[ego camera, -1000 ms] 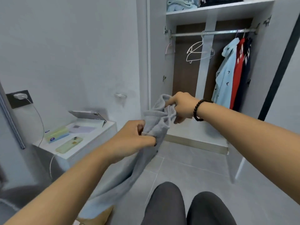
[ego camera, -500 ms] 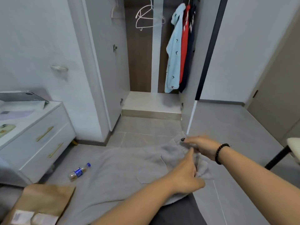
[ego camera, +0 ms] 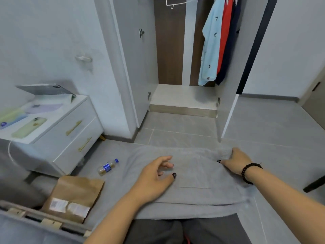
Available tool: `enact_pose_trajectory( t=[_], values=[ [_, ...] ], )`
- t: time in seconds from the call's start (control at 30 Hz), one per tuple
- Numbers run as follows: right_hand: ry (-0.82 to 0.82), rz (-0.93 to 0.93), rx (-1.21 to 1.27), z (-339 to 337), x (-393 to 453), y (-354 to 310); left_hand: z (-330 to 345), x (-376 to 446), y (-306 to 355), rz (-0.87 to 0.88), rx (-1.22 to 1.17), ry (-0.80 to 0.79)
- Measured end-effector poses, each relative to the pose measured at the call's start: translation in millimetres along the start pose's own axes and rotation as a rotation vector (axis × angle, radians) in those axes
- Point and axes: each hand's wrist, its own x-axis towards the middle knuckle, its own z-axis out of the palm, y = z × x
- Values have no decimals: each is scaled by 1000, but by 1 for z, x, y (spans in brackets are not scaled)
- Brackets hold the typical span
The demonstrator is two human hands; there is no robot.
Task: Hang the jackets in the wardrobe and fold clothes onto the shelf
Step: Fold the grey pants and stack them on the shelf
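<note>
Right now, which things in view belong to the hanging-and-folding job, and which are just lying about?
Job:
grey garment, spread across the lap
left hand, resting on it
right hand, gripping its edge
wardrobe
hung clothes
empty hanger

Lying about:
plastic bottle
brown paper bag
phones on the drawer unit

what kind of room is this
Most likely a bedroom: an open wardrobe with a light blue shirt hanging inside, a white bedside drawer unit against the wall, and grey shorts spread over the person's lap.
</note>
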Motion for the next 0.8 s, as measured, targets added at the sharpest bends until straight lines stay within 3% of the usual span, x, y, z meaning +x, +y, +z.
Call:
enact_pose_trajectory(
  t=[0.07, 0.13, 0.17, 0.3, 0.37, 0.5, 0.67, 0.8],
  values=[
    [186, -10, -140, 10, -11, -24, -28, -15, -18, -29, 5, 73],
    [302, -248, -209, 26, -27, -47, -53, -36, -39, -66, 1, 97],
    [274, -409, -195, 37, -36, -57, -64, -47, -50, -86, 16, 102],
    [-110, -971, -177, 94, -94, -92, -101, -89, -90, -139, 200, 167],
    [-188, -1171, -252, 123, -119, -103, -114, -104, -103, -141, 315, 172],
    [-176, -1336, -353, 153, -142, -113, -112, -117, -120, -108, 426, 131],
    [41, -1540, -422, 158, -140, -117, -100, -119, -127, 2, 457, 389],
    [93, -1540, -329, 155, -145, -120, -115, -133, -118, 28, 461, 473]
  ],
)
